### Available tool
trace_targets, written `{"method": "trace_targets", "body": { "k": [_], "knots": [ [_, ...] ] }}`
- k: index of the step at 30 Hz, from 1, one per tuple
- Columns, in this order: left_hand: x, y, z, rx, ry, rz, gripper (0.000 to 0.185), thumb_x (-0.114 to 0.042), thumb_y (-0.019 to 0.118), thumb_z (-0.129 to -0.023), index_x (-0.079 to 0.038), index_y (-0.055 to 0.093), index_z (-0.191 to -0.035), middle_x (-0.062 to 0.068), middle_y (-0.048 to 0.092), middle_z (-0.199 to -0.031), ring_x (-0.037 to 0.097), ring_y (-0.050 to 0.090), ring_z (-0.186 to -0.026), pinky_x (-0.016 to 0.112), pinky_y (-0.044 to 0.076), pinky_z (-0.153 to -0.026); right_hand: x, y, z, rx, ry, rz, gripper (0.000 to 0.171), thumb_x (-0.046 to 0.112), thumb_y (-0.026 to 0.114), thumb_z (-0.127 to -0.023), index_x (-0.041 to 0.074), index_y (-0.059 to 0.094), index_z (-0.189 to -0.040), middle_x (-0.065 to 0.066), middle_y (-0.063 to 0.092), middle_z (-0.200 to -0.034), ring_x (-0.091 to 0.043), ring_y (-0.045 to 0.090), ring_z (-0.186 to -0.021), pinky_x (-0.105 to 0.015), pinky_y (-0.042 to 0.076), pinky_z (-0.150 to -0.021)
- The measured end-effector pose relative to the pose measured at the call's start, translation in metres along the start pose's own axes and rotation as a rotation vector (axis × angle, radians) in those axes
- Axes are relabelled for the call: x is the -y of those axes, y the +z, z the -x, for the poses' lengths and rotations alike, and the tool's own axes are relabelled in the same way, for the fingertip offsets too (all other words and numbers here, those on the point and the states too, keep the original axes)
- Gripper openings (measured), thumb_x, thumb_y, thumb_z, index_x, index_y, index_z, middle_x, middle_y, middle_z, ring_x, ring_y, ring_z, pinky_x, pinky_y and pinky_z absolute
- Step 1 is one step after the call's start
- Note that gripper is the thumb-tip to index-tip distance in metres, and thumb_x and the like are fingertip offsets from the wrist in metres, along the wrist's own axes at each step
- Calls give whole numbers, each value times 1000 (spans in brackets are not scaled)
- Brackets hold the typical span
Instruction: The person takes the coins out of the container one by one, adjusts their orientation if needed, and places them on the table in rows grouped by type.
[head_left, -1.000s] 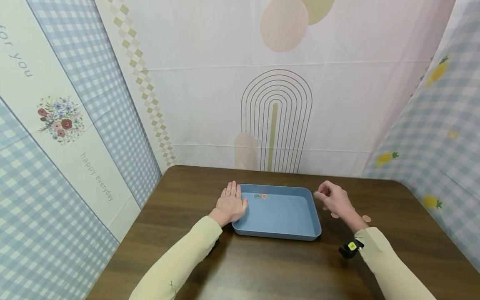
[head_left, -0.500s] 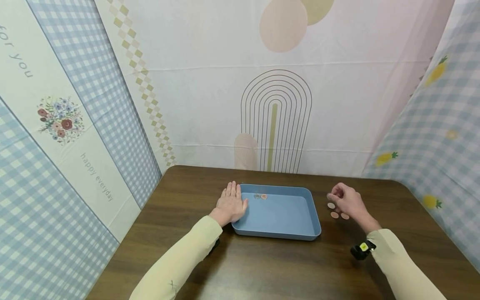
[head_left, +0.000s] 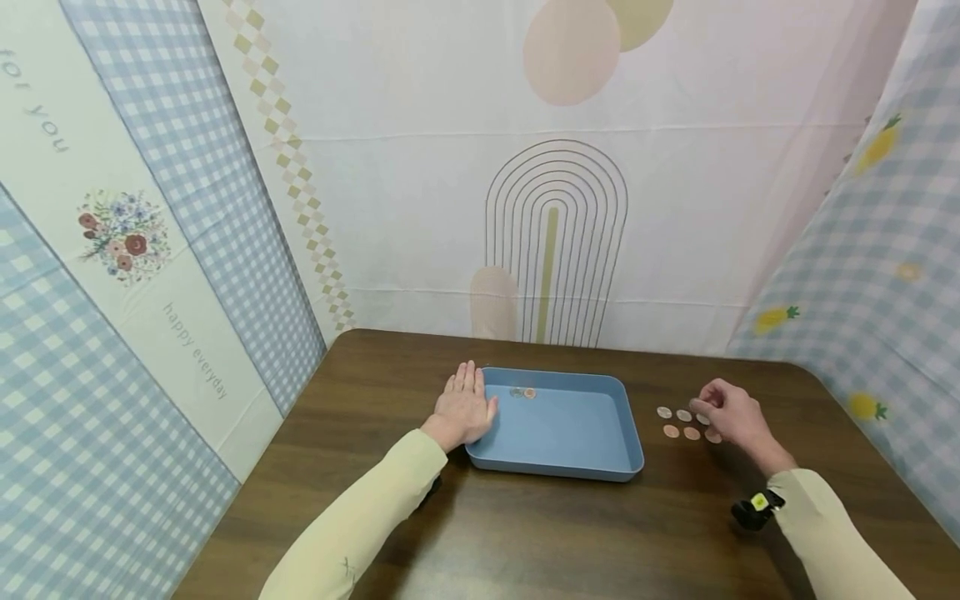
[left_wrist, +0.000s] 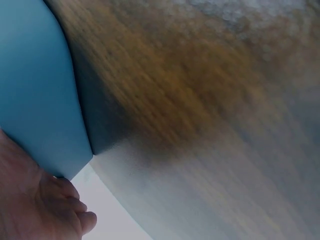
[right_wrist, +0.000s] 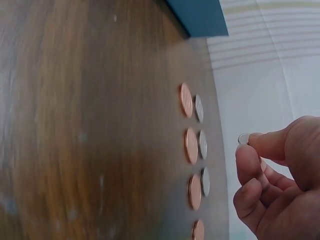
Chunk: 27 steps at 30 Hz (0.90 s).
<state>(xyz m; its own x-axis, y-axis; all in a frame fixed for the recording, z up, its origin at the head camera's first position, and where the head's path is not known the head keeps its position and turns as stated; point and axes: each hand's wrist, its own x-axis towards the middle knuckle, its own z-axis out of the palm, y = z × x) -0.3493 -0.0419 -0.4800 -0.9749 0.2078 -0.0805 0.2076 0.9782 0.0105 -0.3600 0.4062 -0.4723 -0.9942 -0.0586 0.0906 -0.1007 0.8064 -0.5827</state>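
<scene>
My left hand [head_left: 461,414] lies with straight fingers along the left rim of a shallow blue tray [head_left: 558,475]. In the left wrist view, the curve of the tray wall [left_wrist: 40,85] meets that hand. Inside the tray, near its back, a silver coin [head_left: 517,392] sits beside a copper coin [head_left: 530,393]. Over to the right, my right hand [head_left: 735,414] pinches a silver coin [right_wrist: 243,138] between thumb and forefinger, above the table. Below it run two rows of coins: silver ones [head_left: 664,412] behind, copper ones [head_left: 671,432] in front.
Everything stands on a dark brown wooden table [head_left: 525,533]. A printed cloth [head_left: 405,217] hangs behind the table, with checked fabric [head_left: 885,317] at the right. A black wrist camera [head_left: 752,510] sits under my right sleeve.
My right hand has moved right, away from the tray's edge and along the coin rows, still pinching the silver coin. More table coins show now. The left hand stays at the tray.
</scene>
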Motion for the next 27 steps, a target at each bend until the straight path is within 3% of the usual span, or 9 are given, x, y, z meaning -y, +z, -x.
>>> {"method": "trace_targets", "body": {
  "k": [4,19,27],
  "knots": [
    [0,1,-2,3,-3,-16,70,-46,20,-105,0,14,-156,18,11,-165,31,8,-154,42,16,-125,-11,-5,0,-7,19,23,21,22,60,-96,1,56,-97,-9,57,-80,-16,54,-54,-32,46,-47],
    [-1,-1,-4,-11,8,-20,69,-45,19,-105,1,16,-156,19,13,-164,31,9,-154,43,18,-124,-38,-24,-3,56,120,47,24,21,58,-94,-3,57,-95,-10,65,-75,-17,66,-59,-31,47,-54],
    [-1,1,-5,-7,-5,-20,69,-45,19,-105,1,15,-156,19,11,-165,31,9,-154,43,16,-125,-44,-22,-7,83,111,73,22,20,58,-93,-2,60,-91,0,65,-62,-16,59,-57,-30,44,-51]
  ]
}}
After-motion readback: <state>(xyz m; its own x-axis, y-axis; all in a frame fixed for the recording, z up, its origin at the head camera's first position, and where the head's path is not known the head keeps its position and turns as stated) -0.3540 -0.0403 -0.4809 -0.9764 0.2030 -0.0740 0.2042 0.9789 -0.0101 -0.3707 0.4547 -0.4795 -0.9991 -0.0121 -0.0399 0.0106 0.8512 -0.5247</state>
